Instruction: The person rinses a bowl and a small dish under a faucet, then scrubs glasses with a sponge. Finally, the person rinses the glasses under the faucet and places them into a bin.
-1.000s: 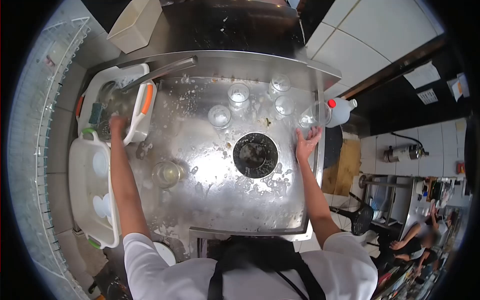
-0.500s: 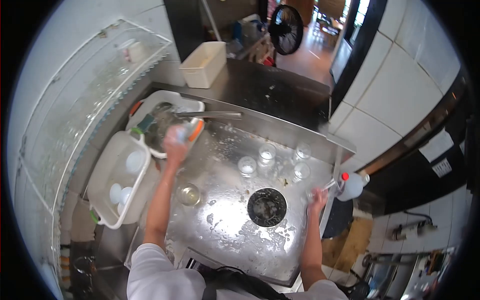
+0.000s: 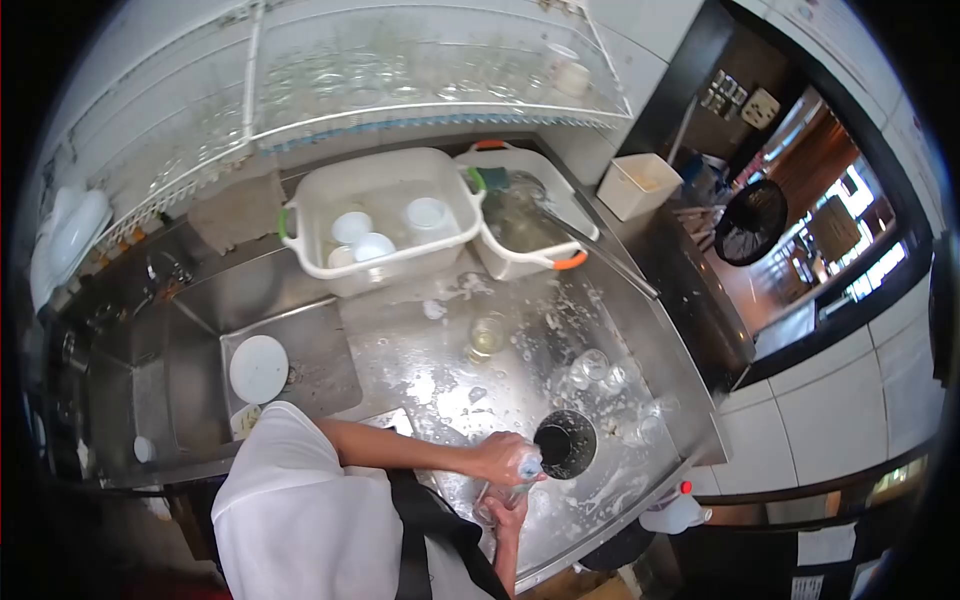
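My left hand [image 3: 503, 458] is closed around a pale bluish, soapy sponge [image 3: 530, 464], only part of which shows. Just below it, my right hand [image 3: 508, 512] grips a clear drinking glass [image 3: 487, 498], tilted, with the sponge close to its mouth. Whether the sponge touches the glass I cannot make out. Both hands are near the front edge of the steel counter [image 3: 400, 350], beside a round dark drain hole [image 3: 567, 443]. Several clear glasses [image 3: 594, 364] stand beyond the hole, and one glass with yellowish liquid [image 3: 488, 335] stands farther left.
A white tub [image 3: 320, 262] with bowls sits at the back, beside another tub [image 3: 500, 258] holding cloudy water and a green scouring pad. A plate [image 3: 259, 369] lies in the sink area at left. Glasses fill a wire rack [image 3: 400, 108] above. A jug [image 3: 672, 514] stands at right.
My view has turned left. My left hand has come from the tub with the sponge, and my right hand has brought the glass from the counter's right side; they are now together.
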{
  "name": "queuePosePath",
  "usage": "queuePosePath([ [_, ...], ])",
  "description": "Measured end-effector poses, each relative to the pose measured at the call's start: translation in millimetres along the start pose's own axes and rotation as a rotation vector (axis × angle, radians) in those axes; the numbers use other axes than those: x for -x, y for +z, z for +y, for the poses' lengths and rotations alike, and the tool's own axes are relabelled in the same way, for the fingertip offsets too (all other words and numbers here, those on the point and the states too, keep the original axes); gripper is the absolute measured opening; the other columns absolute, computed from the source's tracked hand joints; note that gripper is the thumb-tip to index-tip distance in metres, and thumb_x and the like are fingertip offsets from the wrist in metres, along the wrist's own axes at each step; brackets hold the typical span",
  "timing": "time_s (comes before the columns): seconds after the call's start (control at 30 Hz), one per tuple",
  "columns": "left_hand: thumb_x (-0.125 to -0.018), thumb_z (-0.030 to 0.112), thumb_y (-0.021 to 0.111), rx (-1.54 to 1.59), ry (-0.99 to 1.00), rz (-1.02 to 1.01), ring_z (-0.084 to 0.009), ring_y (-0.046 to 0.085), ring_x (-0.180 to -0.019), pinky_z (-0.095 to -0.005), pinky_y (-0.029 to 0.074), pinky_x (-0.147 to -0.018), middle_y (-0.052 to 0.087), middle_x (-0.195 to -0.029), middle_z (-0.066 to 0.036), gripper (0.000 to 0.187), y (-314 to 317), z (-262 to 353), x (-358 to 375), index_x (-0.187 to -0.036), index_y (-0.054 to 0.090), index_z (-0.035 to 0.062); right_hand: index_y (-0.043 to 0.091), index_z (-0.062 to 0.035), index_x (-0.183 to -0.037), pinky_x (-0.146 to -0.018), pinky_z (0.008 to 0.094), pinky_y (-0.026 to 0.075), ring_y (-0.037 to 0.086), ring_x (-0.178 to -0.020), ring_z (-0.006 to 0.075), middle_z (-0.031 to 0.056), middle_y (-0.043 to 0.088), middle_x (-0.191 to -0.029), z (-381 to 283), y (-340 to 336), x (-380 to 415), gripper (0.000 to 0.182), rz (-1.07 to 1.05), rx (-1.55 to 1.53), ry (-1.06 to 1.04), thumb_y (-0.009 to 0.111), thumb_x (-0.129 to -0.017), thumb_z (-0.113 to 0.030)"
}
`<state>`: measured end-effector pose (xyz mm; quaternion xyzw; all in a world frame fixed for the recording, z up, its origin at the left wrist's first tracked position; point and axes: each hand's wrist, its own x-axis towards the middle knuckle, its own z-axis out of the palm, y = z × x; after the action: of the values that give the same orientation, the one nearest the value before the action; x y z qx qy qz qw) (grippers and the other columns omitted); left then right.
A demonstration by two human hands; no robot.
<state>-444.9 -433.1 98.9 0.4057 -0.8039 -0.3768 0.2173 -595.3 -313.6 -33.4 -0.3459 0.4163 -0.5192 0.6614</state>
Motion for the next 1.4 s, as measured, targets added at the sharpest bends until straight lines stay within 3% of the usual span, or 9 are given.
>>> queuePosePath([
  [0.1,-0.081,0.027,0.071,-0.144,-0.127,-0.505,-0.0339,0.063,-0.094,-0.0391,0.052,-0.081,0.065,-0.097,-0.022,0.033,-37.2,-14.1,24.7,-0.102,0.065,0.0021,0.042,-0.0016,-0.128,-0.071,0.0425,0.055,0.065,-0.081,0.0357,0.0192,0.062,-0.099,-64.3,58.4,-3.8,0.074,-0.086,0.574,-0.016,0.076,-0.066,-0.023],
  [0.17,-0.079,0.012,0.070,1.062,-0.338,-0.932,-0.0273,0.065,-0.094,-0.0364,0.053,-0.078,0.066,-0.099,-0.019,0.023,-17.5,-65.6,42.8,-0.099,0.066,0.0009,0.042,0.0009,-0.128,-0.076,0.0443,0.053,0.062,-0.088,0.0399,0.0214,0.061,-0.104,-97.8,81.6,-17.1,0.081,-0.321,1.405,-0.423,0.079,-0.060,-0.023],
  [0.37,-0.081,0.015,0.068,0.748,-0.344,-0.271,-0.0180,0.064,-0.092,-0.0308,0.050,-0.077,0.068,-0.101,-0.008,0.025,14.5,-92.4,30.3,-0.103,0.067,0.0029,0.041,0.0021,-0.129,-0.079,0.0463,0.050,0.058,-0.096,0.0406,0.0227,0.057,-0.110,-71.1,28.2,-54.3,0.090,-0.309,1.627,-0.641,0.081,-0.053,-0.022],
  [0.57,-0.081,0.019,0.069,1.760,-0.417,-0.652,-0.0163,0.063,-0.080,-0.0332,0.050,-0.071,0.067,-0.095,-0.005,0.030,-4.5,-55.5,44.1,-0.105,0.066,0.0031,0.045,0.0028,-0.124,-0.085,0.0465,0.047,0.057,-0.099,0.0393,0.0195,0.057,-0.109,-76.6,48.4,-55.8,0.084,-0.352,1.604,-0.766,0.084,-0.052,-0.019],
  [0.73,-0.075,0.028,0.068,0.677,-0.135,-0.399,-0.0309,0.066,-0.091,-0.0455,0.052,-0.070,0.067,-0.097,-0.017,0.032,1.2,-72.1,21.7,-0.100,0.064,0.0069,0.041,0.0053,-0.130,-0.094,0.0442,0.045,0.052,-0.111,0.0422,0.0270,0.051,-0.126,-54.5,49.8,-45.2,0.086,-0.020,1.653,-0.461,0.081,-0.057,-0.017],
  [0.83,-0.075,0.034,0.074,-0.004,-0.144,0.239,-0.0261,0.061,-0.092,-0.0368,0.049,-0.070,0.067,-0.098,-0.011,0.035,7.3,-20.9,21.3,-0.097,0.067,0.0078,0.045,0.0068,-0.126,-0.097,0.0426,0.044,0.052,-0.112,0.0408,0.0253,0.052,-0.124,-24.6,35.9,-32.6,0.077,0.268,1.438,-0.551,0.082,-0.063,-0.019],
  [1.0,-0.081,0.026,0.070,0.343,0.239,0.428,-0.0306,0.064,-0.067,-0.0378,0.050,-0.061,0.066,-0.080,-0.011,0.025,-50.4,1.9,1.4,-0.096,0.063,0.0073,0.044,-0.0056,-0.127,-0.065,0.0357,0.053,0.060,-0.080,0.0266,0.0170,0.058,-0.100,-56.2,68.3,-22.1,0.087,-0.439,-0.915,0.260,0.069,-0.067,-0.064],
  [1.17,-0.080,0.028,0.068,-0.159,0.452,0.508,-0.0306,0.059,-0.092,-0.0456,0.048,-0.076,0.062,-0.099,-0.014,0.028,-50.1,4.8,5.7,-0.100,0.064,0.0089,0.053,-0.0102,-0.124,-0.093,0.0423,0.045,0.054,-0.108,0.0248,0.0089,0.057,-0.116,-90.6,105.1,-58.5,0.058,0.234,-0.408,-0.091,0.051,-0.085,-0.052],
  [1.4,-0.072,0.035,0.072,-0.428,0.735,0.469,-0.0296,0.054,-0.107,-0.0550,0.043,-0.083,0.061,-0.104,-0.008,0.031,-9.9,-26.9,64.7,-0.094,0.069,0.0131,0.053,-0.0059,-0.119,-0.080,0.0369,0.053,0.062,-0.088,0.0244,0.0114,0.062,-0.103,-59.5,86.9,-80.3,0.055,0.132,-0.560,0.038,0.049,-0.090,-0.052],
])
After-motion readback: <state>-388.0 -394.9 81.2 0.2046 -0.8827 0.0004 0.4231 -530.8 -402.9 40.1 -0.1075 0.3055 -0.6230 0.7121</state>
